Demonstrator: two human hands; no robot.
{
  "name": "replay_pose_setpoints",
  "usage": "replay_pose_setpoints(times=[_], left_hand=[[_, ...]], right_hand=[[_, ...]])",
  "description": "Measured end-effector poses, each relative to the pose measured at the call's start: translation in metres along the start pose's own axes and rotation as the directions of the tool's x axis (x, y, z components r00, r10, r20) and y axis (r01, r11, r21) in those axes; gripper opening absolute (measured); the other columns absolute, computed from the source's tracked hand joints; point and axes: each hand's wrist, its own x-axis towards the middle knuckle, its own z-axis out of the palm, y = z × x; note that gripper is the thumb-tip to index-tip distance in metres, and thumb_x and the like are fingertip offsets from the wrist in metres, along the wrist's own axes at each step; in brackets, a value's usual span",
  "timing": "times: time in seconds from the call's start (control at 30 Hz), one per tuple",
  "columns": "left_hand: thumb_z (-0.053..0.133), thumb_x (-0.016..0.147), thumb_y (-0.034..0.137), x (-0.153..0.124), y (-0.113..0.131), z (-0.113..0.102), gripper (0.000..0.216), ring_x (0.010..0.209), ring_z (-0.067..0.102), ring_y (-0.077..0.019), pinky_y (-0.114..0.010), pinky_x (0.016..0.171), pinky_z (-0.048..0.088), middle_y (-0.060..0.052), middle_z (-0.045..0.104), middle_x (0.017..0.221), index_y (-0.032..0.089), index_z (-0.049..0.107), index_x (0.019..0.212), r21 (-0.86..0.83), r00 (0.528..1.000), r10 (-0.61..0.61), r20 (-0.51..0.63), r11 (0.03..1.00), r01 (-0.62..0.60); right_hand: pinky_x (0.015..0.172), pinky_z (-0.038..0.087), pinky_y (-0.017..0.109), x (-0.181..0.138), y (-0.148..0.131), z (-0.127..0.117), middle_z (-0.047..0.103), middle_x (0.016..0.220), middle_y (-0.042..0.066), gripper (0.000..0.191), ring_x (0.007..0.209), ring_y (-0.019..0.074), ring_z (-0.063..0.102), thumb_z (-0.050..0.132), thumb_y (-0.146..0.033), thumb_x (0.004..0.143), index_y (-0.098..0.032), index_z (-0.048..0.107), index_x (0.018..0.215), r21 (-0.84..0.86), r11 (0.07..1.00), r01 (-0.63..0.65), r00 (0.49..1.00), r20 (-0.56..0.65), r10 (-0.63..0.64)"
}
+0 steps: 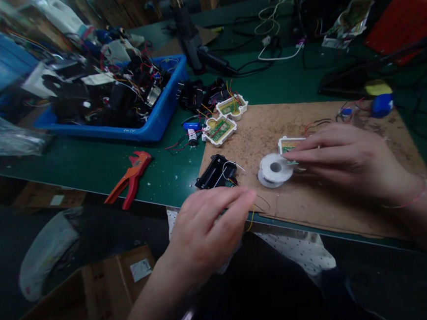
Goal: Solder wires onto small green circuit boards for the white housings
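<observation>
My left hand [207, 229] hovers at the near edge of the brown board [349, 198], fingers curled together over thin yellow and black wires, just below a black plastic housing [216, 172]. What the fingers pinch is hidden. My right hand [350, 161] lies flat on the board, fingers stretched left, fingertips touching a white solder spool [273, 170] and covering part of a white-framed circuit board [288, 144].
Two more white-framed circuit boards [220, 129] [232, 107] lie at the board's far left corner. A blue bin [147, 125] of black wired parts stands at left. Red cutters [129, 179] lie on the green table. A blue cylinder [382, 105] and cables sit at right.
</observation>
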Motion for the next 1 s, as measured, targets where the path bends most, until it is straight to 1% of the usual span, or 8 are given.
replay_pose_setpoints(times=[0.13, 0.27, 0.37, 0.43, 0.53, 0.63, 0.83, 1.0], left_hand=[[0.059, 0.099, 0.013, 0.020, -0.004, 0.016, 0.030, 0.114, 0.067, -0.0161, -0.036, 0.091, 0.049, 0.000, 0.074, 0.125, 0.018, 0.063, 0.128, 0.056, 0.960, 0.197, 0.198, 0.976, -0.212], [0.059, 0.099, 0.014, 0.027, -0.010, 0.024, 0.015, 0.103, 0.071, -0.0143, -0.036, 0.088, 0.047, 0.003, 0.078, 0.115, 0.020, 0.069, 0.108, 0.088, 0.929, 0.304, 0.209, 0.941, -0.328], [0.061, 0.097, 0.014, 0.027, -0.012, 0.024, 0.014, 0.096, 0.072, -0.0129, -0.034, 0.087, 0.047, 0.003, 0.079, 0.109, 0.020, 0.070, 0.106, 0.075, 0.933, 0.317, 0.173, 0.940, -0.333], [0.062, 0.095, 0.014, 0.025, -0.012, 0.025, 0.015, 0.091, 0.073, -0.0124, -0.033, 0.084, 0.046, 0.003, 0.080, 0.104, 0.021, 0.069, 0.107, 0.032, 0.955, 0.266, 0.128, 0.962, -0.272], [0.065, 0.092, 0.017, 0.024, -0.007, 0.035, 0.015, 0.077, 0.073, -0.0123, -0.034, 0.081, 0.045, 0.003, 0.080, 0.090, 0.022, 0.068, 0.105, -0.095, 0.997, 0.060, 0.049, 0.994, -0.055], [0.067, 0.092, 0.022, 0.025, 0.003, 0.051, 0.002, 0.061, 0.066, -0.0112, -0.033, 0.077, 0.044, 0.005, 0.075, 0.073, 0.022, 0.068, 0.093, -0.167, 0.990, -0.139, -0.019, 0.977, 0.134], [0.071, 0.091, 0.022, 0.032, 0.015, 0.072, 0.003, 0.050, 0.057, -0.0082, -0.030, 0.067, 0.042, 0.008, 0.067, 0.060, 0.020, 0.068, 0.091, -0.183, 0.953, -0.246, -0.174, 0.959, 0.214], [0.068, 0.092, 0.021, 0.035, 0.016, 0.072, 0.002, 0.048, 0.050, -0.0083, -0.028, 0.064, 0.042, 0.010, 0.053, 0.052, 0.020, 0.069, 0.091, -0.265, 0.944, -0.295, -0.149, 0.931, 0.250]], right_hand=[[0.076, 0.053, 0.035, 0.000, -0.009, 0.007, 0.077, 0.100, 0.002, 0.032, 0.086, 0.0177, 0.071, 0.069, -0.017, 0.090, -0.029, 0.072, 0.119, 0.059, 0.997, -0.052, 0.997, -0.047, 0.055], [0.081, 0.056, 0.033, -0.002, -0.013, 0.010, 0.078, 0.101, 0.002, 0.027, 0.089, 0.0171, 0.073, 0.070, -0.015, 0.088, -0.027, 0.074, 0.112, 0.128, 0.988, -0.081, 0.994, -0.061, 0.090], [0.082, 0.056, 0.034, -0.003, -0.015, 0.009, 0.078, 0.103, 0.002, 0.028, 0.090, 0.0179, 0.074, 0.071, -0.015, 0.087, -0.027, 0.075, 0.111, 0.152, 0.985, -0.083, 0.994, -0.057, 0.093], [0.083, 0.056, 0.035, -0.003, -0.016, 0.009, 0.079, 0.102, 0.002, 0.029, 0.090, 0.0185, 0.074, 0.071, -0.016, 0.085, -0.029, 0.076, 0.110, 0.181, 0.977, -0.108, 0.992, -0.041, 0.117], [0.084, 0.057, 0.037, -0.005, -0.018, 0.011, 0.079, 0.100, 0.001, 0.027, 0.089, 0.0189, 0.074, 0.071, -0.018, 0.086, -0.031, 0.076, 0.109, 0.249, 0.954, -0.168, 0.984, -0.019, 0.178], [0.086, 0.057, 0.038, -0.006, -0.019, 0.015, 0.079, 0.097, 0.001, 0.020, 0.087, 0.0188, 0.073, 0.072, -0.022, 0.087, -0.030, 0.077, 0.105, 0.306, 0.918, -0.252, 0.962, -0.020, 0.271], [0.068, 0.053, 0.029, -0.004, -0.025, 0.019, 0.076, 0.089, 0.002, 0.017, 0.077, 0.0145, 0.067, 0.076, -0.031, 0.085, -0.025, 0.077, 0.100, 0.347, 0.852, -0.391, 0.910, 0.008, 0.414], [0.061, 0.050, 0.026, -0.001, -0.031, 0.021, 0.073, 0.086, 0.002, 0.015, 0.070, 0.0115, 0.063, 0.075, -0.033, 0.085, -0.023, 0.076, 0.097, 0.349, 0.824, -0.446, 0.881, 0.009, 0.473]])
